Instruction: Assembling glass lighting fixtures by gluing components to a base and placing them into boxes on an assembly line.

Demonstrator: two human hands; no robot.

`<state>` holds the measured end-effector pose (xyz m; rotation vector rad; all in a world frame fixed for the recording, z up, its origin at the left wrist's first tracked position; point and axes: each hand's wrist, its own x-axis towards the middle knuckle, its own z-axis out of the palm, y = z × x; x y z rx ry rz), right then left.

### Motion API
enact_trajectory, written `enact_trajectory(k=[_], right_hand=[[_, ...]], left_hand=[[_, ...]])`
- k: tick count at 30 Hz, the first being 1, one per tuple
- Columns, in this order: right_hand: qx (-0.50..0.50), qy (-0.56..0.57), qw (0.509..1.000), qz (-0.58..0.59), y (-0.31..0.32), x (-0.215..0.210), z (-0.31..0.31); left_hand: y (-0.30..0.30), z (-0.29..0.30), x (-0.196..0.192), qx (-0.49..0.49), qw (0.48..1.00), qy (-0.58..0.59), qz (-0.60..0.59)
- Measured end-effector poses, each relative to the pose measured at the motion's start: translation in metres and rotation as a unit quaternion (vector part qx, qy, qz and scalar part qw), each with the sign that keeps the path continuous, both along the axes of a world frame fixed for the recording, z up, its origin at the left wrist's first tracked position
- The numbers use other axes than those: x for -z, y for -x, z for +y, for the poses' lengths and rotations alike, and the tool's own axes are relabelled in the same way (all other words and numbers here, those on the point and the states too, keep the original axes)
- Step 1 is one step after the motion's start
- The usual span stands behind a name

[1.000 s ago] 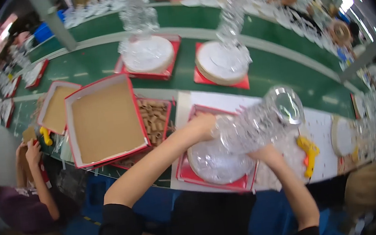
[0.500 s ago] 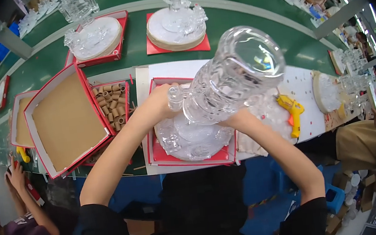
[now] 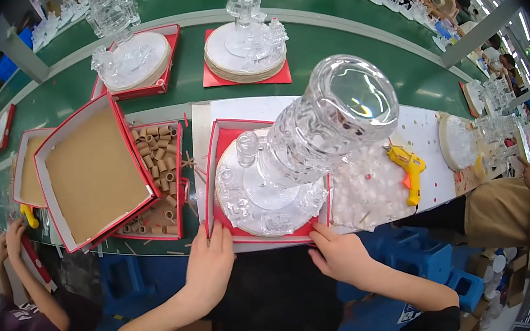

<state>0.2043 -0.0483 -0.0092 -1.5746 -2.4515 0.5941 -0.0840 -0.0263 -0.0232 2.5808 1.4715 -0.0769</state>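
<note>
A tall clear glass column (image 3: 322, 122) stands upright on a round clear glass base (image 3: 268, 195) inside a shallow red box (image 3: 217, 146) right in front of me. Small glass cups ring the base. My left hand (image 3: 210, 265) rests flat at the box's near left corner, fingers on its edge. At the box's near right corner lies my right hand (image 3: 337, 256), fingers apart and touching the edge. Neither hand holds the glass.
A red tray of short cardboard tubes (image 3: 158, 172) and an open red-rimmed box lid (image 3: 91, 173) lie to the left. A yellow glue gun (image 3: 407, 168) lies to the right on a white sheet. Two more glass pieces (image 3: 247, 32) stand on the green belt. Other people sit left and right.
The glass column was held up tilted in both hands; it now stands on the base in the red box, and both hands have dropped to the box's near edge.
</note>
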Motion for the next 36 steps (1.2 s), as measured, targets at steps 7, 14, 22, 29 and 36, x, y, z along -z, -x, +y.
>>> enact_trajectory(k=[7, 14, 22, 29, 36], right_hand=[[-0.054, 0.009, 0.993, -0.108, 0.004, 0.014, 0.001], [-0.137, 0.16, 0.977, 0.024, -0.02, -0.003, 0.042], [0.055, -0.273, 0.913, 0.299, 0.022, -0.138, 0.124], [0.063, -0.257, 0.947, 0.183, 0.024, -0.139, 0.078], [-0.011, -0.358, 0.848, 0.39, 0.089, -0.188, 0.036]], left_hand=[[-0.019, -0.017, -0.016, -0.041, 0.997, 0.056, -0.012], [-0.017, -0.006, -0.01, -0.06, 0.989, 0.127, -0.042], [-0.011, -0.007, 0.01, -0.032, 0.97, 0.15, -0.191], [0.035, -0.022, 0.011, -0.137, 0.64, 0.311, -0.689], [-0.029, -0.036, 0.066, 0.018, -0.148, 0.532, -0.834]])
